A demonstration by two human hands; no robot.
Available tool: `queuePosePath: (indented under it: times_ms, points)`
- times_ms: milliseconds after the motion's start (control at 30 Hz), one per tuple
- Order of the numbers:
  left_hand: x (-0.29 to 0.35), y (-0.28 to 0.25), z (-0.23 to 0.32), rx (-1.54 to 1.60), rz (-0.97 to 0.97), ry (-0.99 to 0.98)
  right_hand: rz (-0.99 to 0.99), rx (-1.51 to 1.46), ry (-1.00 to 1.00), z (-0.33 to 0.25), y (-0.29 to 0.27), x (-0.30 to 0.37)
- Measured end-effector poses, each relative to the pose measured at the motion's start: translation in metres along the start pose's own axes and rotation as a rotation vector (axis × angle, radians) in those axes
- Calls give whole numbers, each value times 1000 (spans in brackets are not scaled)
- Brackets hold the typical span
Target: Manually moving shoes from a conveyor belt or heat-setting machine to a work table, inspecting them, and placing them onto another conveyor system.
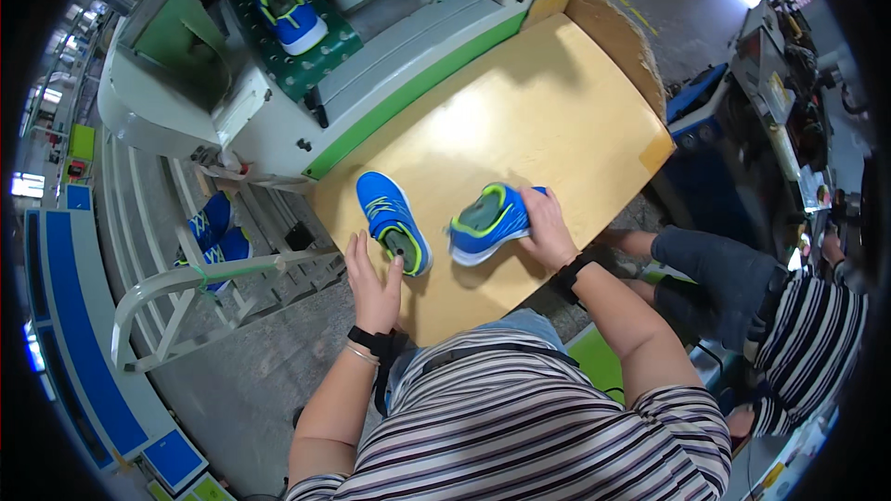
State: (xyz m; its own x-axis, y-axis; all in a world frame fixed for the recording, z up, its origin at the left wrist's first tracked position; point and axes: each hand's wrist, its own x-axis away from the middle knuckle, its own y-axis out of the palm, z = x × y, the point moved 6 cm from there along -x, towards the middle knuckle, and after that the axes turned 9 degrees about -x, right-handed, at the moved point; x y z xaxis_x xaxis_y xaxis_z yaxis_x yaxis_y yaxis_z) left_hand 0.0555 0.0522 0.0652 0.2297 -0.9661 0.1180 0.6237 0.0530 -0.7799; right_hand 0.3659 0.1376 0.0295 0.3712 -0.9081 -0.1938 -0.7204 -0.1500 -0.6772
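Note:
A blue sneaker (379,206) with yellow-green trim and a white sole lies on the wooden tabletop (445,301), its toe pointing away from me. Something grey-green shows inside its opening. My left hand (373,292) is beside that shoe's heel, fingers stretched and apart; whether the thumb touches the heel I cannot tell. To the right, my right hand (548,230) grips a second blue sneaker (478,239) by its toe end. That shoe has the same trim and is turned with its opening toward the left. Its edges look slightly blurred.
Beyond the table stands a white and green machine (408,97) with another blue sneaker (295,23) on its green dotted belt. A metal rack (186,278) at left holds more blue shoes. Cardboard (613,32) edges the far right corner. A person (798,334) in stripes is at right.

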Motion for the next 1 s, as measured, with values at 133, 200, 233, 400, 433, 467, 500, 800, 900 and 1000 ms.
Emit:
queuePosePath:
  times_ms: [133,200,233,400,433,467,500,800,900,1000]
  points:
    - [-2,11,75,120,-42,334,-302,191,-104,-12,8,16]
    - [2,44,111,67,-262,546,-263,258,13,-6,5,23]
    - [3,56,120,75,-267,554,-306,205,43,-9,1,23]
    - [-3,125,100,250,-356,485,-123,194,179,-10,-7,42]
    - [-2,121,101,224,-305,538,-36,109,279,-2,-11,49]
    - [-3,119,100,219,-295,535,48,19,374,4,-13,56]
    - [-6,112,99,459,-445,280,109,17,364,-2,-18,59]
    - [2,-74,87,655,24,114,-97,-282,142,-69,59,5]
    - [8,-99,54,581,255,-4,-140,-444,76,-105,101,-22]
    - [15,-84,1,328,384,-122,-254,-536,75,-132,142,-36]
